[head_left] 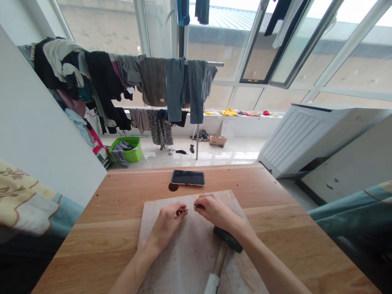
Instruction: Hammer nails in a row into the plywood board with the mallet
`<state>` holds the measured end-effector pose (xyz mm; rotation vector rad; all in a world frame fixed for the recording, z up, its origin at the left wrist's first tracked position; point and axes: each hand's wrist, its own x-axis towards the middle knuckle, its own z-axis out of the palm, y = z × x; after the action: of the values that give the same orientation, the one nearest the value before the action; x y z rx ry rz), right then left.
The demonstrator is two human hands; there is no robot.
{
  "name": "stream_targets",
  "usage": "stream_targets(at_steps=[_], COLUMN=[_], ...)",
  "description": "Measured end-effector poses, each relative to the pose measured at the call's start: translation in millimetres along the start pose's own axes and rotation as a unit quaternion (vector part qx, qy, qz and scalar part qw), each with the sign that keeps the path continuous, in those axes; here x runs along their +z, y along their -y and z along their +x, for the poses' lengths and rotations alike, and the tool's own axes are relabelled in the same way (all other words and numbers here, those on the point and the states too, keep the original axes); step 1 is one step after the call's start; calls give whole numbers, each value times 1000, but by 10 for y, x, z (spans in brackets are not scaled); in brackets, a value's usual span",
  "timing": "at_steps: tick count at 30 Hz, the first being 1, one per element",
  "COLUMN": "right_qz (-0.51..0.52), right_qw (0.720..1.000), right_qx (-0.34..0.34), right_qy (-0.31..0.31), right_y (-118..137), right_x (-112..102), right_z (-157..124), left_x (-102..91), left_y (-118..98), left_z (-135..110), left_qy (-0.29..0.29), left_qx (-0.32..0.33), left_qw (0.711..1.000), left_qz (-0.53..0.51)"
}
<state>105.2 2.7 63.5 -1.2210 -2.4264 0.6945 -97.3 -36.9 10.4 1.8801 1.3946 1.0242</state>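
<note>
Both hands hover close together over a pale wooden board (183, 253) on the table. My left hand (169, 222) is closed in a pinch, with a small shiny bit showing at its fingertips, too small to name. My right hand (214, 210) pinches too, and a tiny metallic-looking piece peeks out at its fingertips. A narrow gap separates the two pinches. Under my right wrist lies a hammer (219, 261) with a dark head and a wooden handle, its lower end wrapped in white.
A black phone (188, 177) lies beyond the board, beside a round hole (173, 187) in the wooden table (101, 228). Past the table stand a laundry rack (211, 63) hung with clothes, a green basket (134, 155) and a white cabinet (294, 134). Curtains hang at both sides.
</note>
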Motion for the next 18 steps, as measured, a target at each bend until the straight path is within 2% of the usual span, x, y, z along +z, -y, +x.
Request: stream_targets(at_steps=[5, 8, 11, 13, 15, 17, 18], right_qz=[28, 58, 76, 79, 60, -9, -49], right_qw=[1000, 998, 996, 997, 989, 957, 937], right_qx=[8, -5, -14, 0, 39, 122, 173], right_qy=[-5, 30, 37, -16, -132, -264, -299], right_y=[37, 107, 155, 85, -104, -378, -517], right_x=[-142, -161, -174, -176, -137, -39, 30], right_z=[-165, -277, -451, -673, -997, -1380, -1568], left_x=[52, -77, -304, -463, -589, -658, -670], left_y=[-86, -183, -214, -141, 6, 180, 255], left_z=[35, -75, -323, -583, -923, -1309, -1500], left_qy=[1, 24, 38, 11, -36, -79, -104], left_qx=[8, 26, 69, 82, 90, 105, 116], left_qw=[1000, 999, 991, 980, 967, 954, 948], left_qz=[8, 34, 112, 179, 235, 270, 277])
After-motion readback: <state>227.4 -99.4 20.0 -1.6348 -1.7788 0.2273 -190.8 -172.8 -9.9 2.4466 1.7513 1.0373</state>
